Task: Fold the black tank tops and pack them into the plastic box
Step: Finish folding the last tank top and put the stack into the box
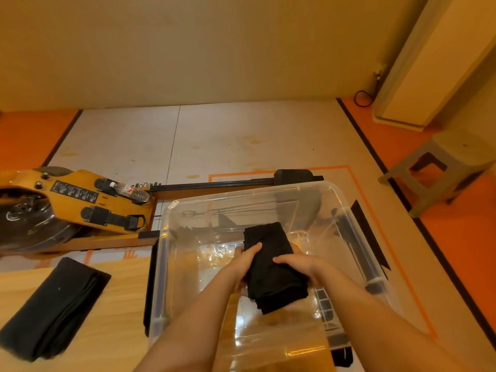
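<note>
A folded black tank top (273,267) hangs inside the clear plastic box (351,208), above its bare bottom. My left hand (245,260) grips its left side and my right hand (298,264) grips its right side, both arms reaching down into the box. A second black tank top (51,310), folded into a long strip, lies on the wooden table (120,304) at the lower left, apart from both hands.
The box stands on the floor against the table's right edge. A wooden rowing machine (77,200) with a plastic bottle (131,191) on it lies behind the table and box. A grey plastic stool (442,167) stands at the right.
</note>
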{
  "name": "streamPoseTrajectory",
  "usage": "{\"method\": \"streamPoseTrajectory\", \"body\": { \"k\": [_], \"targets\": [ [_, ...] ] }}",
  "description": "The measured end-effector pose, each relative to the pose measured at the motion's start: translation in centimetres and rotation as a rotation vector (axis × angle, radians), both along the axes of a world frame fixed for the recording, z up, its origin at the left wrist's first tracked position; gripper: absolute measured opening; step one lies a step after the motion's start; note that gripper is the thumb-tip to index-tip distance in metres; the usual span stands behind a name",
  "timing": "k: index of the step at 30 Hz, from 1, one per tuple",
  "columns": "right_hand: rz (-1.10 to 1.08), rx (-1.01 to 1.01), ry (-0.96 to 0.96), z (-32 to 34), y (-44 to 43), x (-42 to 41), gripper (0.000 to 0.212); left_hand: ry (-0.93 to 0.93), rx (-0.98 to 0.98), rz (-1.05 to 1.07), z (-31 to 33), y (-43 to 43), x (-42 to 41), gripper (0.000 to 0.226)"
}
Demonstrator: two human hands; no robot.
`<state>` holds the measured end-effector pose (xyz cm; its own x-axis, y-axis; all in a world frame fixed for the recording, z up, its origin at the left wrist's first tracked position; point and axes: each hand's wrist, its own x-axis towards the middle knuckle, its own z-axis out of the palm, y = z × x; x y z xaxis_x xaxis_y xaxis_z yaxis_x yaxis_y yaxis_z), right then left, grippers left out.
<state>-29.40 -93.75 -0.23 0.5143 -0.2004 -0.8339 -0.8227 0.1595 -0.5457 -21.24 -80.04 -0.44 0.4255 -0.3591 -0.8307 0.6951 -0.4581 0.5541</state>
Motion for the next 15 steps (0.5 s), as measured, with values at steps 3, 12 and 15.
{"method": "streamPoseTrajectory", "body": {
  "k": [3,12,15],
  "targets": [
    [0.014,-0.048,0.002,-0.7,0.4,0.3,0.073,0.015,0.028,-0.067,-0.5,0.5,0.2,0.056],
    [0.674,-1.162,-0.129,-0.5,1.2,0.3,0.09,-0.222,0.043,-0.053,-2.0,1.0,1.0,0.046],
    [0.949,-1.412,-0.498,-0.6,2.5,0.1,0.083,-0.107,-0.021,0.014,-1.9,1.1,1.1,0.047]
  ]
}}
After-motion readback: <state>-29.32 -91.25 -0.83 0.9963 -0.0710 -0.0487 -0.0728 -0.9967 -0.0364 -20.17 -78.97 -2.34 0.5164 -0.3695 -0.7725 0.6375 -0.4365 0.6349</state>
